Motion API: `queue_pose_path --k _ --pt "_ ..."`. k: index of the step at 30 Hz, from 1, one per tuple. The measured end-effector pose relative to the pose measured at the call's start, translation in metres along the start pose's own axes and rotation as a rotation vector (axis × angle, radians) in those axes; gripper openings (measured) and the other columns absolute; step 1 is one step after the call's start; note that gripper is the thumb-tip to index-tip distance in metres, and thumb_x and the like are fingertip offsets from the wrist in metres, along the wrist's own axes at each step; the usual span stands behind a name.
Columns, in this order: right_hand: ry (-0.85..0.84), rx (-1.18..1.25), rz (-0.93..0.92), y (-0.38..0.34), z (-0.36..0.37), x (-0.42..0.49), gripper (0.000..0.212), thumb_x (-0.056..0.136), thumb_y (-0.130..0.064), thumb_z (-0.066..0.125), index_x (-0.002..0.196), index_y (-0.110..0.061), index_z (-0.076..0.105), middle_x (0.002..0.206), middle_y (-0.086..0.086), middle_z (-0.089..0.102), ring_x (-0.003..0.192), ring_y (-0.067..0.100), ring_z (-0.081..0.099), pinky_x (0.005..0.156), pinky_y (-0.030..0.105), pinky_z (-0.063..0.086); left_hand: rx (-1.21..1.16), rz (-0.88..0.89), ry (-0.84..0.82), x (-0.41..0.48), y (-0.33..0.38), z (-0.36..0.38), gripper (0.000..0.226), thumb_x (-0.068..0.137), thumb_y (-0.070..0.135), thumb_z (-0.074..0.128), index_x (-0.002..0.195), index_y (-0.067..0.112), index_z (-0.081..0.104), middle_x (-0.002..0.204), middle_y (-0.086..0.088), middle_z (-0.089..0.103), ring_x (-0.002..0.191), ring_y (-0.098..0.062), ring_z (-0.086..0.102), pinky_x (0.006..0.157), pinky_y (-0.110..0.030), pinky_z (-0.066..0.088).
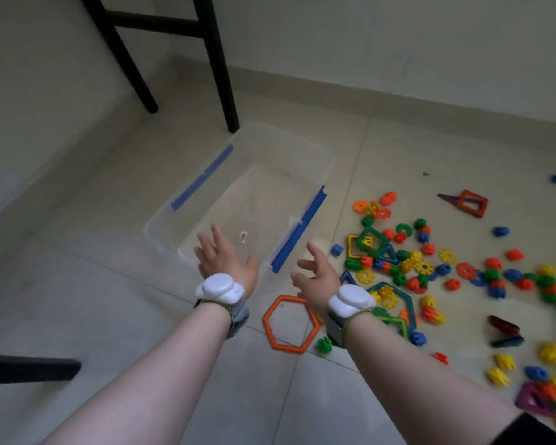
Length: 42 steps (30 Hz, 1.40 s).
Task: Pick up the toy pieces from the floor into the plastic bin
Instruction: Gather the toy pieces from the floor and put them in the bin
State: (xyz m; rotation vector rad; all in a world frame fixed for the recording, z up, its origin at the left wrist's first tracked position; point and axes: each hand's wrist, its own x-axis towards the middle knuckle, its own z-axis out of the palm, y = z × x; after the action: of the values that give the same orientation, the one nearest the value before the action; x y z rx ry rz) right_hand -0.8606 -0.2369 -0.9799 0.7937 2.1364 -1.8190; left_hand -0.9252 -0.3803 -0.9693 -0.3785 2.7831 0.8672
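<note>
Bin [187, 216]: clear thin plastic, rectangular, blue clips on long sides, seemingly empty apart from a small label. Left hand [220, 255] spread over its near end; right hand [315, 274] spread just right of bin, holding nothing. Toy pieces [408, 268] right of bin on smooth tiled floor: hard gear-like discs, knobby blocks, flat frames; orange hexagon [291, 323] nearest. Risk: light bin may slide if knocked; small pieces may slip from a loose scoop.

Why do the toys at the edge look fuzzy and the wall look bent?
In the head view, the wide lens curves the wall line and smears the toy pieces near the right edge; the light is dim and soft with faint shadows; the clear bin is hard to make out against the floor; both the left hand and right hand look slightly blurred.
</note>
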Motion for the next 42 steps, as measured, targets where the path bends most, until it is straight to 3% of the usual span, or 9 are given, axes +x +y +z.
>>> queue_pose_path --k 4,8,11,17,23,28,33,36,42 --pt "0.061 -0.12 -0.104 0.012 -0.038 0.005 0.066 0.088 -0.025 0.054 0.145 -0.036 0.022 0.126 -0.007 0.049 0.086 0.005 0.06 0.07 0.027 0.05 0.026 0.375 -0.049 -0.024 0.037 0.015 0.087 0.084 0.022 0.06 0.15 0.014 0.003 0.16 -0.011 0.001 0.147 -0.03 -0.003 0.119 -0.038 0.003" --pt "0.178 -0.258 -0.143 0.037 -0.09 0.002 0.063 0.087 -0.017 0.056 0.144 -0.022 0.03 0.143 0.004 0.045 0.127 0.019 0.047 0.1 0.032 0.042 0.087 0.579 -0.214 -0.058 0.069 0.052 0.086 0.085 0.019 0.059 0.15 0.014 0.002 0.16 -0.006 0.003 0.148 -0.025 -0.001 0.119 -0.032 0.001" --pt "0.234 -0.434 -0.105 0.059 -0.132 0.001 0.062 0.087 -0.018 0.058 0.144 -0.019 0.034 0.146 0.006 0.042 0.135 0.025 0.038 0.11 0.039 0.034 0.158 0.612 -0.332 -0.074 0.083 0.084 0.084 0.088 0.023 0.058 0.149 0.013 0.002 0.16 -0.005 0.005 0.148 -0.021 0.004 0.118 -0.027 0.004" --pt "0.339 -0.569 0.101 0.106 -0.204 0.007 0.058 0.09 -0.024 0.054 0.144 -0.02 0.032 0.148 0.013 0.036 0.133 0.035 0.034 0.107 0.041 0.034 0.264 0.528 -0.551 -0.073 0.091 0.143 0.095 0.082 0.031 0.066 0.15 0.013 0.003 0.156 -0.009 0.021 0.144 -0.024 0.022 0.116 -0.032 0.024" --pt "0.228 -0.739 0.249 0.131 -0.21 0.027 0.092 0.079 -0.038 0.069 0.149 -0.03 0.01 0.149 0.014 0.023 0.127 0.039 0.036 0.103 0.044 0.036 0.605 0.45 -0.52 -0.061 0.092 0.187 0.105 0.076 0.059 0.062 0.149 0.017 -0.001 0.154 -0.014 0.019 0.138 -0.035 0.029 0.112 -0.04 0.027" --pt "0.194 -0.816 0.128 0.132 -0.202 0.059 0.104 0.075 -0.037 0.074 0.148 -0.037 -0.001 0.147 0.014 0.023 0.126 0.04 0.037 0.099 0.045 0.041 0.622 0.451 -0.54 -0.04 0.104 0.201 0.108 0.075 0.052 0.068 0.149 0.025 -0.005 0.154 -0.017 0.016 0.135 -0.039 0.032 0.109 -0.042 0.03" --pt "0.157 -0.844 0.044 0.124 -0.196 0.09 0.082 0.083 -0.023 0.065 0.144 -0.043 0.015 0.148 0.01 0.022 0.127 0.039 0.036 0.091 0.046 0.047 0.591 0.486 -0.598 -0.025 0.12 0.219 0.11 0.068 0.052 0.074 0.148 0.036 0.0 0.155 -0.015 0.006 0.139 -0.041 0.022 0.111 -0.049 0.031" --pt "0.127 -0.86 0.0 0.122 -0.19 0.094 0.069 0.08 -0.015 0.064 0.137 -0.037 0.033 0.139 0.012 0.03 0.116 0.038 0.043 0.083 0.044 0.05 0.522 0.504 -0.629 -0.027 0.119 0.224 0.106 0.067 0.051 0.074 0.147 0.037 0.006 0.152 -0.014 0.01 0.133 -0.04 0.033 0.106 -0.049 0.038" --pt "0.026 -0.835 -0.001 0.125 -0.191 0.093 0.076 0.078 -0.016 0.066 0.14 -0.038 0.028 0.136 0.013 0.031 0.109 0.038 0.051 0.083 0.041 0.051 0.476 0.516 -0.58 -0.044 0.126 0.24 0.092 0.074 0.038 0.07 0.146 0.031 0.012 0.147 -0.014 0.018 0.12 -0.04 0.049 0.099 -0.044 0.044"
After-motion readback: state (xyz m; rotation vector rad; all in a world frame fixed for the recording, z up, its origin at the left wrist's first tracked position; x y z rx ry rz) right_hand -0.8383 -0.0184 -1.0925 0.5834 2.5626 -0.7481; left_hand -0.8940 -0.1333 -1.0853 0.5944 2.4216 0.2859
